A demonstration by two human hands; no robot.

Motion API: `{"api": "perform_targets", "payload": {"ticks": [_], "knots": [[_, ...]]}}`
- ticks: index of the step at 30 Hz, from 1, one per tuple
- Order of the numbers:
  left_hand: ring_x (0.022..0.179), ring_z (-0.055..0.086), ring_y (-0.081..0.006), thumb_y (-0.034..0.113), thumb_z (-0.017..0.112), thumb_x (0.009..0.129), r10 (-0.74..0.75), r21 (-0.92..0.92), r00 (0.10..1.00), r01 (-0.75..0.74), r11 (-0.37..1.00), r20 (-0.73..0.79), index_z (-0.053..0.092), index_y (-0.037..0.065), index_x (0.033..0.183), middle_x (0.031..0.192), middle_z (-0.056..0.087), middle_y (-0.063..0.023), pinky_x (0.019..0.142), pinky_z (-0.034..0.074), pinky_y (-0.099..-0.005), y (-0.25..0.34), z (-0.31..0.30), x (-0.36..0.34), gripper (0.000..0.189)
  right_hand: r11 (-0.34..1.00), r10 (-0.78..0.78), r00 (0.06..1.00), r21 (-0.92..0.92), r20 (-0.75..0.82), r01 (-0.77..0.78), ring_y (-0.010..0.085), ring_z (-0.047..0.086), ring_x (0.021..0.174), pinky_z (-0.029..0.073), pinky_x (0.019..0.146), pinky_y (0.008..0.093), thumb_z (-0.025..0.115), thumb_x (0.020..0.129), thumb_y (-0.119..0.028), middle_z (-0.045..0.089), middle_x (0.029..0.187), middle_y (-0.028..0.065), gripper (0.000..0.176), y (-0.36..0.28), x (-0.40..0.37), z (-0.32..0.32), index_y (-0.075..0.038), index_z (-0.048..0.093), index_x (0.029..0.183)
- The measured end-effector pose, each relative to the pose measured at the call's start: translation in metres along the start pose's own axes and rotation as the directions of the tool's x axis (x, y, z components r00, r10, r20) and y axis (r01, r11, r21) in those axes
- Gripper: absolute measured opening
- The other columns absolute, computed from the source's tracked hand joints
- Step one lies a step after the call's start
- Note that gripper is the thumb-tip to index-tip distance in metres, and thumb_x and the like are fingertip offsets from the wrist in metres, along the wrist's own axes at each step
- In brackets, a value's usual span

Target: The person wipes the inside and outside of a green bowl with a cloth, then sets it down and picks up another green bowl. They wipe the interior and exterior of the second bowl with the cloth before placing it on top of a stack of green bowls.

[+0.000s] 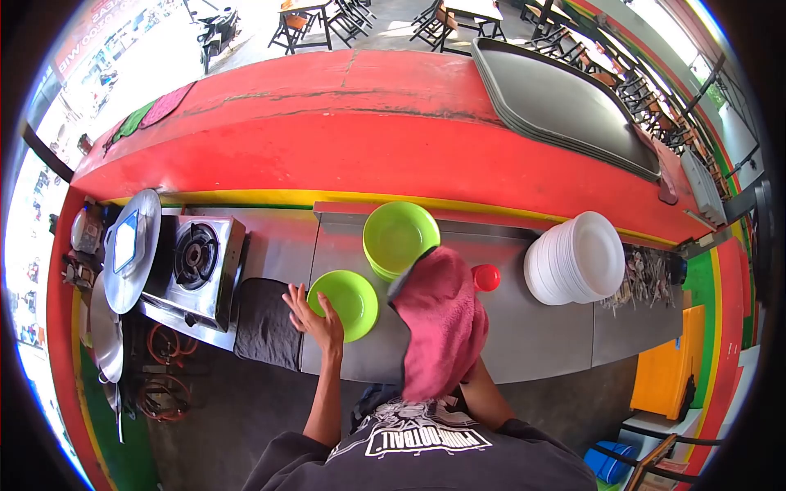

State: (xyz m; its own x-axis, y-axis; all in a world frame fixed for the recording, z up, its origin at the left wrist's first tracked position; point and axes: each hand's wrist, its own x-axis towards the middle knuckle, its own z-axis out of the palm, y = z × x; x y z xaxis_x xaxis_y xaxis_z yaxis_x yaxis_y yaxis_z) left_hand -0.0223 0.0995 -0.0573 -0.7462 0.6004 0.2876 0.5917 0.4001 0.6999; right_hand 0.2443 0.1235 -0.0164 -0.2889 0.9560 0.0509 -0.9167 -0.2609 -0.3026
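Observation:
My left hand [319, 322] has its fingers spread at the left side of a green bowl [350, 304] on the steel counter, the thumb over its rim. A pink cloth [442, 319] with a dark edge hangs over my right hand and hides its fingers; only the forearm shows below the cloth. Behind the cloth stands a stack of green bowls [400, 236]. A small red bowl [486, 278] sits just right of the cloth.
To the left are a gas stove [196, 260], a dark cloth [268, 323] and large metal lids [135, 250]. White plates [577, 259] are stacked at the right, beside cutlery [643, 278]. Black trays [565, 102] lie on the red ledge [327, 147].

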Motion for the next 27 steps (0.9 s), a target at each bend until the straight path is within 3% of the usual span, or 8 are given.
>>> {"api": "perform_targets", "payload": {"ticks": [2, 6, 12, 14, 17, 21, 25, 27], "knots": [[0.148, 0.030, -0.0319, 0.027, 0.054, 0.102, 0.078, -0.037, 0.997, -0.077, 0.996, 0.017, 0.049, 0.009, 0.140, 0.150, 0.048, -0.0129, 0.116, 0.020, -0.0505, 0.005, 0.001, 0.005, 0.042, 0.969, -0.117, 0.993, -0.222, -0.011, 0.112, 0.0271, 0.056, 0.123, 0.043, 0.108, 0.0428, 0.036, 0.104, -0.038, 0.058, 0.132, 0.0132, 0.050, 0.001, 0.002, -0.022, -0.003, 0.049, 0.137], [0.132, 0.051, -0.0253, 0.020, 0.053, 0.104, 0.088, -0.396, 0.954, 0.034, 0.918, 0.288, 0.051, 0.003, 0.136, 0.137, 0.057, -0.0153, 0.106, 0.042, -0.0362, 0.025, 0.015, 0.017, 0.036, 0.977, -0.091, 0.985, -0.206, -0.149, 0.059, 0.0240, 0.056, 0.122, 0.043, 0.106, 0.0390, 0.037, 0.104, -0.037, 0.059, 0.129, 0.0096, 0.048, -0.019, 0.018, 0.013, -0.004, 0.049, 0.136], [0.138, 0.044, -0.0243, 0.028, 0.045, 0.108, 0.177, -0.664, 0.889, 0.170, 0.728, 0.422, 0.046, -0.001, 0.142, 0.144, 0.051, -0.0157, 0.114, 0.032, -0.0354, 0.057, 0.066, 0.033, 0.044, 0.934, -0.196, 0.929, -0.349, -0.313, 0.080, 0.0186, 0.056, 0.117, 0.044, 0.102, 0.0360, 0.043, 0.103, -0.033, 0.060, 0.123, 0.0079, 0.040, -0.016, 0.069, -0.016, -0.005, 0.056, 0.128], [0.140, 0.041, -0.0232, 0.032, 0.044, 0.108, 0.179, -0.659, 0.865, 0.208, 0.723, 0.468, 0.042, -0.001, 0.146, 0.147, 0.048, -0.0158, 0.115, 0.031, -0.0346, 0.066, 0.075, 0.040, 0.050, 0.754, -0.138, 0.987, -0.655, -0.082, 0.051, 0.0191, 0.055, 0.118, 0.043, 0.101, 0.0371, 0.045, 0.102, -0.030, 0.060, 0.123, 0.0097, 0.037, -0.022, 0.091, -0.032, -0.004, 0.057, 0.126], [0.139, 0.041, -0.0224, 0.032, 0.044, 0.108, 0.184, -0.668, 0.861, 0.215, 0.713, 0.474, 0.041, -0.001, 0.147, 0.147, 0.048, -0.0149, 0.115, 0.031, -0.0335, 0.069, 0.091, 0.042, 0.051, 0.332, 0.000, 1.000, -0.943, 0.003, 0.003, 0.0253, 0.054, 0.122, 0.042, 0.103, 0.0409, 0.047, 0.102, -0.026, 0.059, 0.126, 0.0151, 0.036, -0.021, 0.130, -0.008, -0.002, 0.058, 0.126], [0.138, 0.043, -0.0244, 0.031, 0.043, 0.108, 0.191, -0.673, 0.859, 0.214, 0.708, 0.474, 0.034, -0.001, 0.151, 0.151, 0.043, -0.0175, 0.112, 0.036, -0.0340, 0.060, 0.113, 0.044, 0.054, -0.157, -0.162, 0.929, -0.938, 0.333, 0.309, 0.0395, 0.051, 0.124, 0.039, 0.106, 0.0472, 0.051, 0.101, -0.023, 0.057, 0.129, 0.0227, 0.035, 0.009, 0.167, -0.033, -0.002, 0.057, 0.128], [0.127, 0.049, -0.0188, 0.030, 0.042, 0.109, 0.153, -0.667, 0.842, 0.285, 0.689, 0.518, 0.033, 0.003, 0.153, 0.144, 0.050, -0.0142, 0.105, 0.040, -0.0303, 0.061, 0.121, 0.048, 0.052, -0.142, -0.221, 0.950, -0.971, 0.221, 0.193, 0.0459, 0.046, 0.127, 0.036, 0.107, 0.0500, 0.051, 0.100, -0.024, 0.054, 0.134, 0.0256, 0.038, 0.017, 0.166, -0.076, -0.002, 0.056, 0.131], [0.121, 0.052, -0.0158, 0.028, 0.041, 0.109, 0.136, -0.667, 0.817, 0.348, 0.658, 0.561, 0.033, 0.005, 0.154, 0.140, 0.054, -0.0119, 0.101, 0.042, -0.0285, 0.061, 0.125, 0.047, 0.051, 0.037, -0.251, 0.965, -0.996, 0.072, 0.084, 0.0398, 0.053, 0.116, 0.040, 0.100, 0.0453, 0.050, 0.102, -0.027, 0.058, 0.125, 0.0235, 0.036, 0.021, 0.164, -0.089, 0.000, 0.057, 0.125]]}}
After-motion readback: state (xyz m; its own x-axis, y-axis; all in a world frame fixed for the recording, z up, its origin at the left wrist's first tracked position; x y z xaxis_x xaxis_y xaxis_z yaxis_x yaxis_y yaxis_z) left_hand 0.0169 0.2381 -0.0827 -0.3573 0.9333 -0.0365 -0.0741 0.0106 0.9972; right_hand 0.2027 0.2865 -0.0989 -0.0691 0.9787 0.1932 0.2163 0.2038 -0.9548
